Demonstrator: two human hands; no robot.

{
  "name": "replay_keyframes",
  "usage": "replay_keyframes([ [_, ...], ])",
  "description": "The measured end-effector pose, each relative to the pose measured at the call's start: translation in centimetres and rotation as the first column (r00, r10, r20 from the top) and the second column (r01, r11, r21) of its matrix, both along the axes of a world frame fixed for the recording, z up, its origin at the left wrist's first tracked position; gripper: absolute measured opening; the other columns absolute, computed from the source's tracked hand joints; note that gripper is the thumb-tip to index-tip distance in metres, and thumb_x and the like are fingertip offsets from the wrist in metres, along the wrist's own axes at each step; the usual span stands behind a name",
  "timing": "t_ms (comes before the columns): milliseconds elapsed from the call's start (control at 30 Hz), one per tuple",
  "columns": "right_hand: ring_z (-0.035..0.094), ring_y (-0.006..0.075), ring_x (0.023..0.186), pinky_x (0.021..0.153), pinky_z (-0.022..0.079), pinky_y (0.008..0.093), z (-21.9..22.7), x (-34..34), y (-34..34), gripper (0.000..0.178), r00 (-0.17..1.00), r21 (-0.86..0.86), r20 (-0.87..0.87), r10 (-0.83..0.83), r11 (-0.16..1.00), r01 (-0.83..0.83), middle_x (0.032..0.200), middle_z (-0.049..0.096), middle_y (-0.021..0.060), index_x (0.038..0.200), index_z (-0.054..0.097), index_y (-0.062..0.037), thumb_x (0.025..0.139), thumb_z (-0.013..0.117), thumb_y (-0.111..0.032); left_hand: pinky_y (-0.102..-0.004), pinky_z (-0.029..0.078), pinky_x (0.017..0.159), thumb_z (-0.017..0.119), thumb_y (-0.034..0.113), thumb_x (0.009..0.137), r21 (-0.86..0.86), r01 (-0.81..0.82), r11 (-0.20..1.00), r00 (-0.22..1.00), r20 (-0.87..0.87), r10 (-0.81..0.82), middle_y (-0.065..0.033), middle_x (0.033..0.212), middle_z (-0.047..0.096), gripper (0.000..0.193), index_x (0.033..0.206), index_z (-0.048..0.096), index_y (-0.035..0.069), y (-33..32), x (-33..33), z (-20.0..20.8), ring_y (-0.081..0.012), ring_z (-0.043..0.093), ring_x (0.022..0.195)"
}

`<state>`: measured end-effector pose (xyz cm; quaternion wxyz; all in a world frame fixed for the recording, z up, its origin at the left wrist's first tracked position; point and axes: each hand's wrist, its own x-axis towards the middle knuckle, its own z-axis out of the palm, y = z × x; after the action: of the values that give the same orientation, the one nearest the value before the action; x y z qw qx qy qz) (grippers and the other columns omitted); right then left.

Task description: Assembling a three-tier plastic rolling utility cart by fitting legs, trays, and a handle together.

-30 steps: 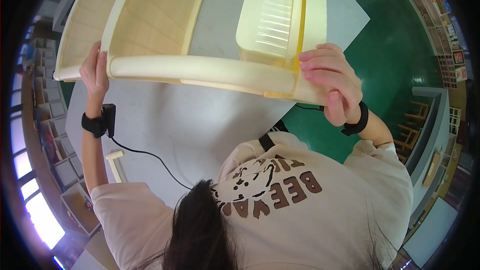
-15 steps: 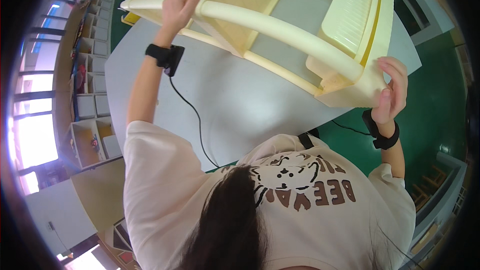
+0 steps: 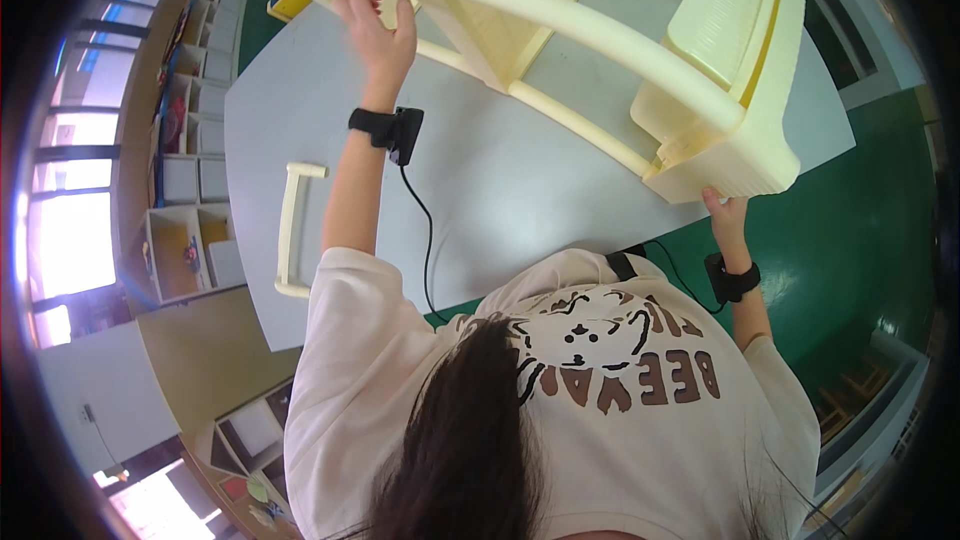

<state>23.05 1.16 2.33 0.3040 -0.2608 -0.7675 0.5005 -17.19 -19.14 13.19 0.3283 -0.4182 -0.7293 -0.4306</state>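
A large cream plastic shelf rack (image 3: 580,25), with rounded rails and ridged panels, lies tilted across the far side of the table. My left hand (image 3: 380,40) is just below its left front rail, fingers apart and slightly curled, with nothing in them; the motion smears it a little. At the rack's near right corner, my right hand (image 3: 727,208) grips the end panel. Its thumb presses the front face, while the other fingers go out of sight under the panel. A cream U-shaped plastic bar (image 3: 288,225) lies on the table left of my left forearm.
The pale grey table (image 3: 480,180) has angled edges, with green floor (image 3: 850,210) beyond it at the right. White cubby shelves (image 3: 185,230) line the left wall. A black cable (image 3: 428,240) hangs from my left wristband, and a yellow object (image 3: 288,5) is beyond the table's far left edge.
My left hand has let go of the rail and moved slightly right and down. My right hand has shifted down to the panel's lower edge. The U-shaped bar has come into view.
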Motion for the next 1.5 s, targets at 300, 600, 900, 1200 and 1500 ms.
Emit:
replay_keyframes([
  [300,0.056,0.0207,0.072,0.065,0.043,0.0292,0.1,-3.1,-1.6,0.031,0.912,-0.021,0.354,0.207,0.977,-0.214,0.081,0.059,0.0104,0.088,0.056,0.0021,0.064,0.067,-0.014,-0.0261,0.041,0.056,0.052,0.006,0.069,-0.162,0.199,0.966,0.877,0.470,-0.102,-0.0065,0.071,0.056,0.012,0.080,0.051,0.001,-1.0,-0.6,-5.1,-0.0165,0.052,0.060],
  [600,0.056,0.0234,0.074,0.067,0.042,0.0301,-1.5,-2.5,-3.2,0.030,0.832,-0.155,0.485,0.271,0.962,-0.223,0.081,0.059,0.0107,0.087,0.057,-0.0005,0.066,0.065,-0.019,-0.0284,0.041,0.073,0.034,0.019,0.081,0.098,0.282,0.955,0.483,0.845,-0.229,-0.0066,0.094,0.055,0.030,0.102,0.047,0.002,-1.4,-1.6,-8.7,-0.0160,0.051,0.085],
  [900,0.055,0.0218,0.079,0.069,0.042,0.0294,-1.6,-1.8,-4.2,0.030,0.793,-0.123,0.561,0.238,0.971,-0.205,0.087,0.059,0.0100,0.088,0.057,-0.0014,0.067,0.064,-0.022,-0.0332,0.033,0.086,0.034,0.030,0.082,0.397,0.151,0.905,-0.028,0.917,-0.397,-0.0067,0.110,0.048,0.040,0.111,0.042,0.004,-1.2,-1.1,-11.9,-0.0185,0.043,0.102],
  [1200,0.054,0.0207,0.086,0.075,0.044,0.0296,-1.7,-0.1,-3.7,0.035,0.942,-0.798,0.183,0.280,0.602,-0.024,0.101,0.053,0.0118,0.106,0.046,0.0021,0.078,0.052,-0.018,-0.0335,0.027,0.093,0.038,0.039,0.081,0.452,0.151,0.879,-0.075,0.892,-0.446,-0.0040,0.121,0.037,0.051,0.119,0.033,0.006,-0.6,-0.6,-13.7,-0.0182,0.034,0.112],
  [1500,0.052,0.0182,0.090,0.081,0.042,0.0308,-2.4,0.3,-3.5,0.034,0.989,-0.942,0.030,0.143,0.335,-0.020,0.105,0.050,0.0106,0.110,0.042,-0.0013,0.084,0.042,-0.023,-0.0353,0.031,0.092,0.039,0.043,0.080,0.571,0.084,0.817,-0.222,0.810,-0.543,-0.0047,0.119,0.039,0.052,0.119,0.033,0.010,0.2,-1.5,-17.1,-0.0192,0.037,0.109],
])
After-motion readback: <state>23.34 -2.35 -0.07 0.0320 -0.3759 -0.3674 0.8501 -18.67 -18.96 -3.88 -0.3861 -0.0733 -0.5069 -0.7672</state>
